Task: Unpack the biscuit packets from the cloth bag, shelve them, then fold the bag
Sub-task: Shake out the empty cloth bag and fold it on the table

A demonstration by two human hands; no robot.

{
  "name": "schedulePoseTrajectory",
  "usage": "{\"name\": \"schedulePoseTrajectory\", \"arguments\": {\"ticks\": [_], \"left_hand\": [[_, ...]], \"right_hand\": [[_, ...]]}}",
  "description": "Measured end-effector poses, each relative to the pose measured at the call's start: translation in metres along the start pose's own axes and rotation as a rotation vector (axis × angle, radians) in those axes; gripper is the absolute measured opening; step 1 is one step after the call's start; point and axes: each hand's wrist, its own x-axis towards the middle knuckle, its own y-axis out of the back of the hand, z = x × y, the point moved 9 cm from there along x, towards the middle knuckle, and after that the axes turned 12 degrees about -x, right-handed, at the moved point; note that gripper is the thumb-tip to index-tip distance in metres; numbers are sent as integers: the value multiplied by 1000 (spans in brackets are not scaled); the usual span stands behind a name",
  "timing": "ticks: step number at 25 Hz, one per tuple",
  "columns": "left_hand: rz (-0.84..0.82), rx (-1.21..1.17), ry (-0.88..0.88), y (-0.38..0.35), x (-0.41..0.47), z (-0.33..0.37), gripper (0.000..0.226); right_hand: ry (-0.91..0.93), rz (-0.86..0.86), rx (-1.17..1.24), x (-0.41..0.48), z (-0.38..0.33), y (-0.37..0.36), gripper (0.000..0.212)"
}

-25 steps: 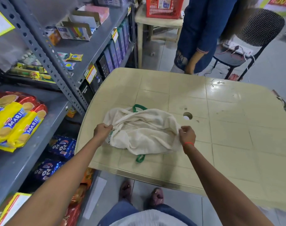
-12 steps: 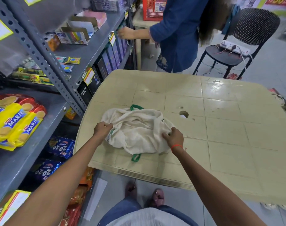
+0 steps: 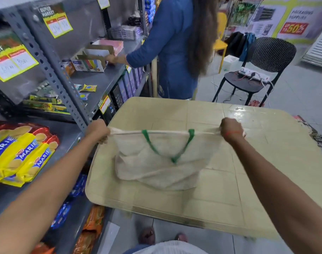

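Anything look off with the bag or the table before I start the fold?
Nothing stands out. Both hands, left and right, hold the bag stretched flat by its top corners above the table; its green handle hangs down in front. The bag looks empty and undamaged, though blurred.

- Left hand is closed in a fist, knuckles up, arm stretched forward from the lower left.
- Right hand is likewise fisted, a red thread round its wrist, arm stretched forward, level with the left.
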Motion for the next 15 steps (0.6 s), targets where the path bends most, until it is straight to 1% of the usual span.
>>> {"name": "schedulePoseTrajectory", "arguments": {"ticks": [2,4,6,7,8,9,10,11,12,13,14,15], "left_hand": [[27,-79,-16,37,11,32,26],[60,-164,-35,74,14,72,33],[44,-390,-36,100,11,102,39],[31,-531,-47,109,8,112,43],[-11,-628,-59,112,3,122,46],[-70,-669,-67,112,-2,133,46],[-114,-704,-91,114,-5,143,43],[-120,-778,-125,121,-7,156,37],[-89,-889,-174,133,-6,171,29],[-12,-994,-232,150,-6,185,25],[89,-1078,-274,168,-6,195,26],[191,-1140,-308,186,-8,202,29]], "right_hand": [[-46,102,-24,25,-1,48,32],[-52,118,30,45,0,89,33],[-73,206,211,57,8,126,29],[-47,232,269,60,7,140,27],[-2,164,325,62,0,142,25],[39,65,391,61,-7,140,23],[34,23,511,61,-10,143,21],[-22,58,687,65,-8,152,17],[-94,160,849,68,-2,169,17],[-189,252,993,66,7,182,25],[-292,338,1136,64,17,189,34],[-334,431,1211,62,24,199,38]]}}
